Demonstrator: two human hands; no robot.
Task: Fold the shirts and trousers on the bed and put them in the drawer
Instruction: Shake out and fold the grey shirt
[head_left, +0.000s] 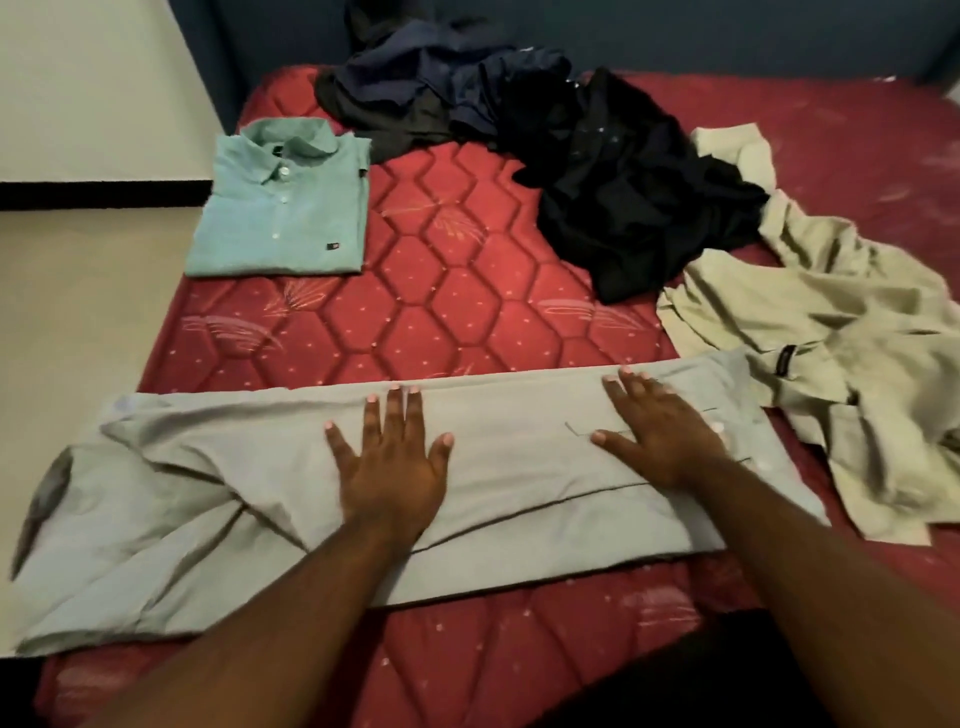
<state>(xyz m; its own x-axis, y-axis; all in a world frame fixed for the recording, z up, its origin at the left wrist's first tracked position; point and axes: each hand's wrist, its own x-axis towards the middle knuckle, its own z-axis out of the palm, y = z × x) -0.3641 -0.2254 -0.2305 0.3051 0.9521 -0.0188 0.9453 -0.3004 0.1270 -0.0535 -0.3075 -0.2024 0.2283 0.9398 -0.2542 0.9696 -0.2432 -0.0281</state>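
1. I see my left hand (390, 457) and right hand (660, 423) pressed flat, fingers spread, on grey trousers (260, 493) laid across the lower frame.
2. They lie on a red quilted mattress (457, 291).
3. A folded green shirt (280, 208) sits upper left.
4. Dark clothes (597, 171) are heaped at top centre.
5. A crumpled beige garment (831, 338) lies at right, touching the trousers.

Small dark tags on the green shirt (280, 202) and beige garment (831, 332) seem illegible.
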